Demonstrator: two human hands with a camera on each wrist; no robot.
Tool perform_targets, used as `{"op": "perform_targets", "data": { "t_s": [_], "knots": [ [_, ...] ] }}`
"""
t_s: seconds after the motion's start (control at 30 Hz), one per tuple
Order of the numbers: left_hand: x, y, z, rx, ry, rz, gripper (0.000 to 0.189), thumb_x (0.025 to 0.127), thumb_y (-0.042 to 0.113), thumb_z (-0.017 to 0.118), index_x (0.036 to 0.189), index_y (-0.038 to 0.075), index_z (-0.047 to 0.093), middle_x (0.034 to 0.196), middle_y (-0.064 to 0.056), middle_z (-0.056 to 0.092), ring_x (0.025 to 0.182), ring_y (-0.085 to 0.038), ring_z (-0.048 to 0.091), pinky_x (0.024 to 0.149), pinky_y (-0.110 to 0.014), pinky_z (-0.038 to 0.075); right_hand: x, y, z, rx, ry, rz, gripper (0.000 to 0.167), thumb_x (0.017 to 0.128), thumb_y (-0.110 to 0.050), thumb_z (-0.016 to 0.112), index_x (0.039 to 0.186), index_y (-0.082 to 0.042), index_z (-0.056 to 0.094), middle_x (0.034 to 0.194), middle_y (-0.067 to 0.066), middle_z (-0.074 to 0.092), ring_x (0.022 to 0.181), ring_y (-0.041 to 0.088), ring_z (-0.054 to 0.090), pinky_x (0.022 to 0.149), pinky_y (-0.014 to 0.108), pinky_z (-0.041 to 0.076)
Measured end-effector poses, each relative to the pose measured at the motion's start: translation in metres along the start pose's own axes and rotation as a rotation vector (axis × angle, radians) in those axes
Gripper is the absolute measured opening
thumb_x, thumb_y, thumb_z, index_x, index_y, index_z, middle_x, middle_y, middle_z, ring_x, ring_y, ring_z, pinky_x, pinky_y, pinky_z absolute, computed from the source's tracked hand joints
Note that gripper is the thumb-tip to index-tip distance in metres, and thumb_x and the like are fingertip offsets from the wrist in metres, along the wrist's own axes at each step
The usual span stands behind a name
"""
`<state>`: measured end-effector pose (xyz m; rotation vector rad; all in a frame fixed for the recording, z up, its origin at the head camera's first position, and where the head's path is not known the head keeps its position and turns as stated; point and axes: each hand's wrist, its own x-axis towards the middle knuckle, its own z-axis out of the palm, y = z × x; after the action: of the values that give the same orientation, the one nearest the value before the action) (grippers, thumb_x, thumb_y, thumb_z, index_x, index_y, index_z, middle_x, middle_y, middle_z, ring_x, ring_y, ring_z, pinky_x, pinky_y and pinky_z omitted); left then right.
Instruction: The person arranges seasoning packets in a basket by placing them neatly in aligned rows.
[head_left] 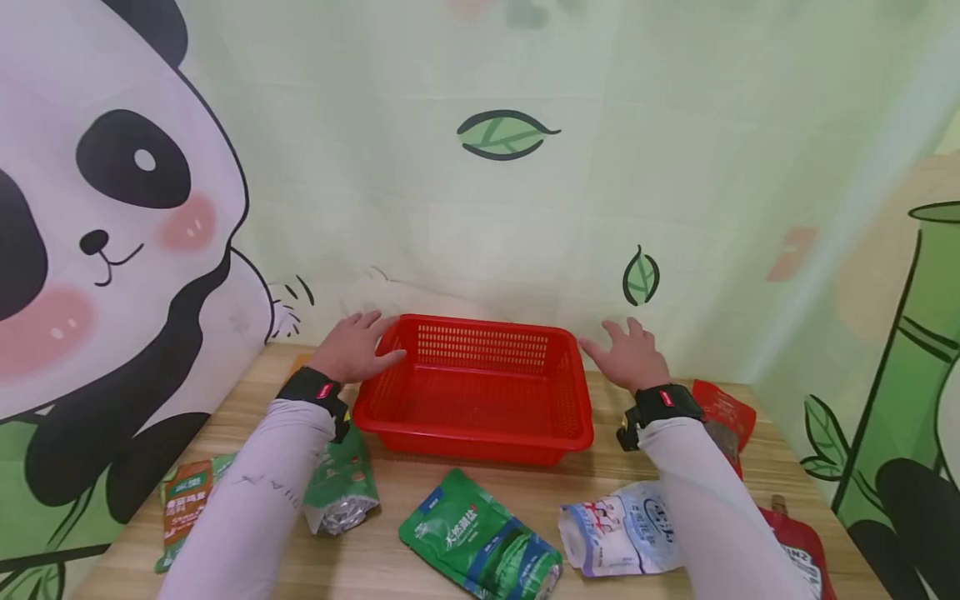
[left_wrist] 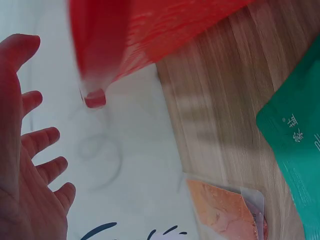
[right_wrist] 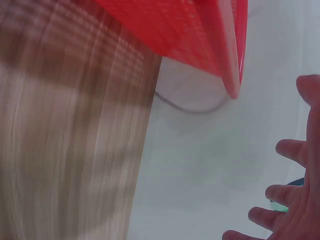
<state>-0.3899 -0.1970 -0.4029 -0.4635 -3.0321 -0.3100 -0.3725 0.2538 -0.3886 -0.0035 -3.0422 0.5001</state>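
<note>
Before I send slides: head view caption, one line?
Left grip and right grip, both empty bare hands, flank a red basket; a green pouch and a white pouch lie nearer the camera.

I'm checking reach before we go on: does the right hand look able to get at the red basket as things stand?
Probably yes: the right hand is empty, its fingers spread, close beside the red basket, and nothing visible lies between them.

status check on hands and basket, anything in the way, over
Left hand, right hand holding nothing. Red basket between them, on table. Green pouch lies front and centre.
</note>
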Motion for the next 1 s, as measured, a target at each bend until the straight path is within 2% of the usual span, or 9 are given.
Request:
{"op": "perform_targets", "data": {
  "t_s": [0.13,0.3,0.5,0.6,0.77,0.87,1.0],
  "knots": [
    [-0.004,-0.001,-0.001,0.01,0.006,0.027,0.08,0.093,0.049,0.066,0.159,0.015,0.036,0.161,-0.02,0.039,0.146,-0.047,0.036,0.115,-0.065,0.036,-0.004,-0.002,0.005,0.041,-0.031,-0.017,0.074,0.103,-0.06,0.039,0.16,-0.013,0.031,0.167,0.027,0.018,0.146,0.055,0.026,0.11,0.072,0.037],
    [-0.013,-0.005,-0.003,0.018,0.01,0.03,0.083,0.089,0.047,0.074,0.157,0.015,0.039,0.157,-0.02,0.043,0.142,-0.047,0.04,0.109,-0.066,0.043,-0.01,-0.006,0.01,0.115,-0.064,-0.042,0.073,0.105,-0.058,0.037,0.16,-0.011,0.03,0.166,0.027,0.021,0.148,0.052,0.028,0.112,0.071,0.035],
    [-0.029,-0.004,-0.001,-0.069,0.02,0.008,0.088,0.087,0.051,0.075,0.159,0.018,0.036,0.157,-0.021,0.043,0.138,-0.046,0.045,0.099,-0.063,0.052,-0.02,-0.011,0.013,0.202,-0.066,-0.06,0.072,0.106,-0.057,0.039,0.159,-0.01,0.032,0.162,0.026,0.031,0.146,0.047,0.035,0.112,0.068,0.038],
    [-0.037,-0.002,0.001,-0.141,0.02,-0.02,0.088,0.087,0.046,0.077,0.159,0.018,0.035,0.155,-0.02,0.044,0.135,-0.045,0.048,0.096,-0.059,0.055,-0.026,-0.011,0.012,0.267,-0.084,-0.043,0.074,0.105,-0.058,0.041,0.16,-0.009,0.031,0.161,0.025,0.035,0.144,0.046,0.039,0.111,0.065,0.041],
    [-0.05,0.004,0.001,-0.268,0.001,-0.095,0.084,0.091,0.036,0.076,0.159,0.015,0.033,0.153,-0.021,0.045,0.132,-0.043,0.052,0.095,-0.056,0.056,-0.045,-0.011,0.012,0.399,-0.149,0.038,0.077,0.102,-0.057,0.049,0.159,-0.008,0.029,0.157,0.022,0.043,0.135,0.043,0.051,0.105,0.058,0.051],
    [-0.059,0.006,0.002,-0.323,-0.012,-0.143,0.076,0.095,0.032,0.071,0.157,0.008,0.035,0.15,-0.024,0.048,0.131,-0.045,0.053,0.097,-0.056,0.056,-0.061,-0.011,0.016,0.478,-0.202,0.073,0.077,0.101,-0.053,0.055,0.159,-0.008,0.028,0.15,0.021,0.049,0.125,0.039,0.059,0.1,0.054,0.055],
    [-0.071,0.005,0.004,-0.387,-0.043,-0.216,0.067,0.1,0.03,0.065,0.153,-0.002,0.038,0.141,-0.029,0.055,0.122,-0.044,0.059,0.094,-0.053,0.058,-0.076,-0.011,0.025,0.589,-0.246,0.074,0.068,0.104,-0.043,0.057,0.155,-0.006,0.032,0.132,0.018,0.062,0.104,0.028,0.067,0.094,0.045,0.059]
  ]
}}
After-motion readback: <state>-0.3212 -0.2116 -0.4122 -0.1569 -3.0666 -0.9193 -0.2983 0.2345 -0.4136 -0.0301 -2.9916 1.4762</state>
